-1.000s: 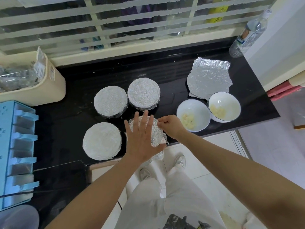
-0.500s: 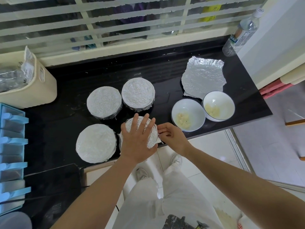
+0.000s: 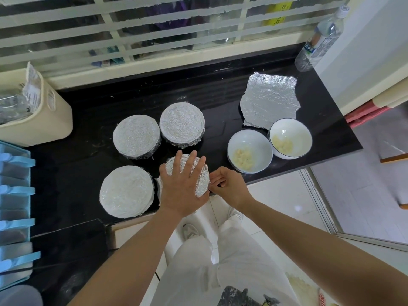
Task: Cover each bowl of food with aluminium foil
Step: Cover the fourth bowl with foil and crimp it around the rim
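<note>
The black worktop [image 3: 198, 89] carries everything; places below are relative to the half-wrapped bowl [image 3: 202, 173] at its near edge. A spare foil sheet [image 3: 269, 100] lies well behind and to the right, probably kept flat for the next cover. Three covered bowls, one just left [image 3: 126, 191] and two behind [image 3: 136, 137] [image 3: 181, 124], look finished and grouped aside. Two open bowls [image 3: 258, 142] [image 3: 289, 131] of food wait to the right. The left hand [image 3: 181, 186] lies flat on top, fingers spread, grip open, pinning the cover. The right hand [image 3: 227, 184] has its grip closed, pinching the foil edge [image 3: 206, 188] at the right rim, apparently to crimp it.
</note>
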